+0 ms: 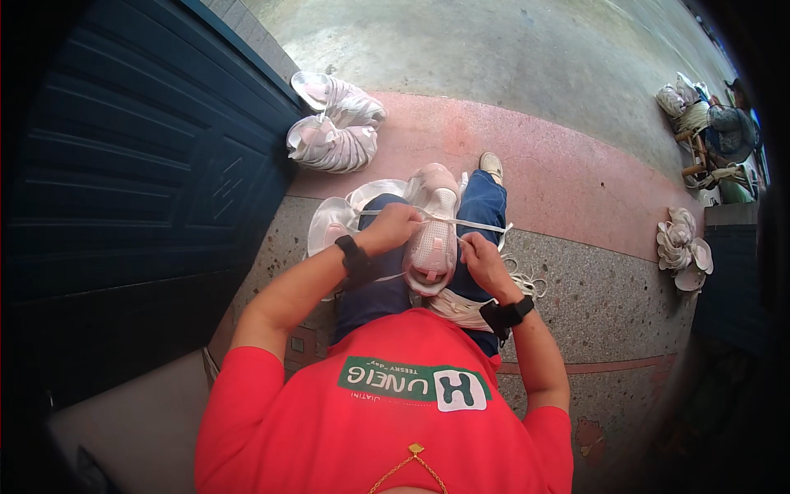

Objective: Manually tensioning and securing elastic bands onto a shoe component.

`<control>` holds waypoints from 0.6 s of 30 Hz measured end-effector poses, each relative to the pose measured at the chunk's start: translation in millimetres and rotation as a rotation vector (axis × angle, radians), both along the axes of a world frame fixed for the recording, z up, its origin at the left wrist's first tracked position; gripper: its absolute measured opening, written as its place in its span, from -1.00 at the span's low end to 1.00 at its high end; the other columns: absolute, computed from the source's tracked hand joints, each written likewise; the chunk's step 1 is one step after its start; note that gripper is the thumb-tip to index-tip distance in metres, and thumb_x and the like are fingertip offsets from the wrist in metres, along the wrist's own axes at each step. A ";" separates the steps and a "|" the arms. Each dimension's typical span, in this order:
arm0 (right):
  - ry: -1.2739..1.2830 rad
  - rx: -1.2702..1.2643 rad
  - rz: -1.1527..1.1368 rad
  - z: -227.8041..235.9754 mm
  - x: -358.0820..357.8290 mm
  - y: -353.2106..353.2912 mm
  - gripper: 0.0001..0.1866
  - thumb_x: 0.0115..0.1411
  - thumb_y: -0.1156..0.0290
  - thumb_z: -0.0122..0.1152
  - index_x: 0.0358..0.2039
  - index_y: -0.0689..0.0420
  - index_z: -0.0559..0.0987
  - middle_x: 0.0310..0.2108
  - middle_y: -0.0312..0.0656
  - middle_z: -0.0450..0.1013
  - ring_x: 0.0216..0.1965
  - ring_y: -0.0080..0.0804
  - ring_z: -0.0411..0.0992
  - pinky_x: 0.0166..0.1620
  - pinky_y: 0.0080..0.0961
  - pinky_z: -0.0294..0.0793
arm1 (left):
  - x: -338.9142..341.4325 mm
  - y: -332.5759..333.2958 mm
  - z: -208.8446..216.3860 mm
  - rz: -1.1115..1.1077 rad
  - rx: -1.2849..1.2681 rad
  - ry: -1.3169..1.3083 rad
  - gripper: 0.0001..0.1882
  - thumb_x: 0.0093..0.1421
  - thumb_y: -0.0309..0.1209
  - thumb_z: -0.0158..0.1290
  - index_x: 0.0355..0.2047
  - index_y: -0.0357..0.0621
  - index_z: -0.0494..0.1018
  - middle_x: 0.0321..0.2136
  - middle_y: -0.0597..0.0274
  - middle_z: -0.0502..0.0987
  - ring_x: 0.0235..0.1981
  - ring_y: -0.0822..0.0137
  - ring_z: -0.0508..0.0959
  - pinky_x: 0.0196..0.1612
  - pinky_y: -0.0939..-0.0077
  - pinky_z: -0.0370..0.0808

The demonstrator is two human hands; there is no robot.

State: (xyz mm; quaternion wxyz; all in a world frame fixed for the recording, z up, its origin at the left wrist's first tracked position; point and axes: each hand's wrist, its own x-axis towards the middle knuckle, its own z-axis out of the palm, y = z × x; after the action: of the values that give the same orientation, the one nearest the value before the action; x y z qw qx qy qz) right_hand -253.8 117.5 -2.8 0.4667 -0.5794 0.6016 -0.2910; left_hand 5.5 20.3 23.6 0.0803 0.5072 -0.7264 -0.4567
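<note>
A pale pink and white shoe upper (431,257) lies lengthwise between my knees, its heel end toward me. A flat white shoelace (473,224) crosses it near the middle and runs out to both sides. At the upper's left edge my left hand (392,229) is closed, with the lace pinched in its fingers. Just right of the upper, my right hand (487,265) has thumb and forefinger pressed together on a length of the lace. More pale uppers (333,224) rest beside my left leg. A bundle of loose cream laces (461,311) lies across my lap by the right thigh.
A dark blue panelled door (156,173) stands close on my left. Nested piles of uppers (337,128) lean by it. Another pile of uppers (681,247) sits on the floor at right. Farther right, a person (731,132) sits beside more uppers.
</note>
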 end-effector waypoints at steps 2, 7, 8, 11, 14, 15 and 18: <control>0.063 -0.021 0.009 -15.8 2.1 -10.9 -0.76 0.39 0.38 0.10 -0.20 0.30 0.62 -0.46 -0.04 0.57 -0.42 -0.24 0.54 -0.26 -0.31 0.51 | -5.3 -1.2 -4.1 -0.039 -0.186 -0.056 -0.78 0.24 -0.38 0.11 -0.31 -0.30 0.65 -0.39 -0.16 0.65 -0.30 -0.10 0.67 -0.20 0.09 0.56; 0.195 -0.013 -0.004 -28.4 2.8 -29.8 -0.71 0.36 0.33 0.07 -0.23 0.30 0.63 -0.40 0.12 0.59 -0.33 0.03 0.57 -0.18 -0.14 0.53 | -10.8 3.0 -3.6 -0.030 -0.299 -0.158 -0.76 0.25 -0.38 0.03 -0.39 -0.30 0.61 -0.39 -0.21 0.62 -0.26 -0.22 0.62 -0.13 -0.07 0.52; 0.229 -0.022 -0.001 -28.5 2.3 -31.6 -0.70 0.35 0.32 0.04 -0.23 0.30 0.62 -0.35 0.19 0.58 -0.26 0.15 0.57 -0.14 -0.07 0.52 | -13.6 3.4 -0.6 -0.035 -0.319 -0.189 -0.76 0.25 -0.39 0.02 -0.39 -0.30 0.61 -0.39 -0.20 0.62 -0.25 -0.21 0.62 -0.13 -0.07 0.52; 0.297 -0.024 0.010 -24.9 4.2 -34.8 -0.70 0.35 0.31 0.01 -0.25 0.29 0.60 -0.31 0.28 0.57 -0.20 0.28 0.55 -0.10 0.03 0.51 | -20.3 2.1 5.2 -0.066 -0.385 -0.281 -0.77 0.23 -0.40 0.01 -0.43 -0.26 0.61 -0.39 -0.16 0.63 -0.22 -0.20 0.59 -0.14 -0.11 0.52; 0.332 -0.039 0.012 -22.1 8.3 -37.0 -0.71 0.35 0.32 -0.01 -0.26 0.30 0.57 -0.31 0.29 0.56 -0.21 0.30 0.54 -0.11 0.07 0.50 | -24.1 -0.2 9.1 -0.126 -0.420 -0.352 -0.79 0.19 -0.40 0.03 -0.44 -0.23 0.61 -0.38 -0.12 0.64 -0.20 -0.17 0.57 -0.15 -0.10 0.51; 0.333 -0.053 0.013 -21.6 9.1 -38.1 -0.71 0.36 0.32 -0.01 -0.27 0.30 0.56 -0.31 0.29 0.56 -0.21 0.31 0.54 -0.11 0.08 0.49 | -25.7 -1.0 10.2 -0.141 -0.434 -0.375 -0.81 0.18 -0.40 0.05 -0.44 -0.22 0.61 -0.38 -0.09 0.63 -0.19 -0.15 0.57 -0.15 -0.08 0.50; 0.319 -0.093 0.010 -26.3 7.9 -41.2 -0.70 0.38 0.31 -0.04 -0.27 0.29 0.54 -0.30 0.28 0.55 -0.21 0.32 0.53 -0.12 0.11 0.48 | -29.0 0.9 12.0 -0.193 -0.594 -0.342 -0.85 0.14 -0.40 0.08 -0.46 -0.16 0.60 -0.39 0.00 0.61 -0.17 -0.06 0.55 -0.13 0.00 0.48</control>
State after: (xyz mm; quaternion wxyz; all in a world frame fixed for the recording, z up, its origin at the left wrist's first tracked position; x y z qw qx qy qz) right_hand -245.9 76.3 -29.1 0.3396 -0.6420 0.6511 -0.2205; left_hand -23.6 21.2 35.6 0.0583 0.4600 -0.8750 -0.1395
